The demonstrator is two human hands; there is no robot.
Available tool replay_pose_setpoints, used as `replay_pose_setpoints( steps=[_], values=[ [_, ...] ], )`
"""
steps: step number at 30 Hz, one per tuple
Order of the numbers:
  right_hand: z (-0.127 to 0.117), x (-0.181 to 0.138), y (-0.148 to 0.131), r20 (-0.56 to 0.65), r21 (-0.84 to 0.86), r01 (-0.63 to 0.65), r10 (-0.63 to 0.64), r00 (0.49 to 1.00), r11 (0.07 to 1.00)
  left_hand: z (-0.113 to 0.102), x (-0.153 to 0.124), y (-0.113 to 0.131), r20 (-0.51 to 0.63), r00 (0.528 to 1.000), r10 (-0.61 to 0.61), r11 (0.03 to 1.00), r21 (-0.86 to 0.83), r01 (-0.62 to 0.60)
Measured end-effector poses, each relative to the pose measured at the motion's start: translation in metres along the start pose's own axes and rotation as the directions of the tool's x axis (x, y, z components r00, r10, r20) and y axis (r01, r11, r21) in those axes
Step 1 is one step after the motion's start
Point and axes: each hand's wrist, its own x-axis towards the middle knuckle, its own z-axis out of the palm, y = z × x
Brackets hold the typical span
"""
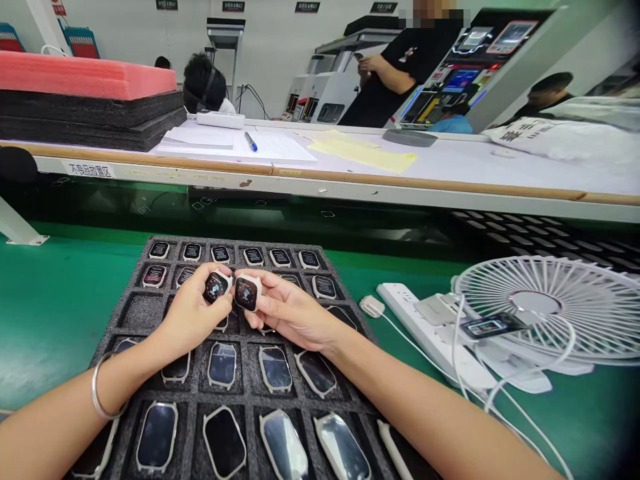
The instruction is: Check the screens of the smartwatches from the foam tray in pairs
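Note:
A black foam tray with many pockets lies on the green bench, holding several watch bodies with dark screens. My left hand is closed on one watch body whose screen is lit. My right hand is closed on a second lit watch body. Both are held side by side just above the tray's middle rows, nearly touching. A silver bangle circles my left wrist.
A white power strip with cables and a small white fan lying on its back sit to the right. A raised shelf behind carries papers, a pen and stacked foam sheets. Other people work beyond it.

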Motion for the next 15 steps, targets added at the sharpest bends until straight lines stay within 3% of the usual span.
replay_pose_setpoints(
  steps=[15],
  values=[
    [-0.0013, 0.0013, -0.0002, -0.002, -0.014, 0.004, -0.004, 1.000, 1.000, 0.0000, 0.0000, -0.0007, 0.020, 1.000, -0.020, 0.997, -0.074, 0.021]
  ],
)
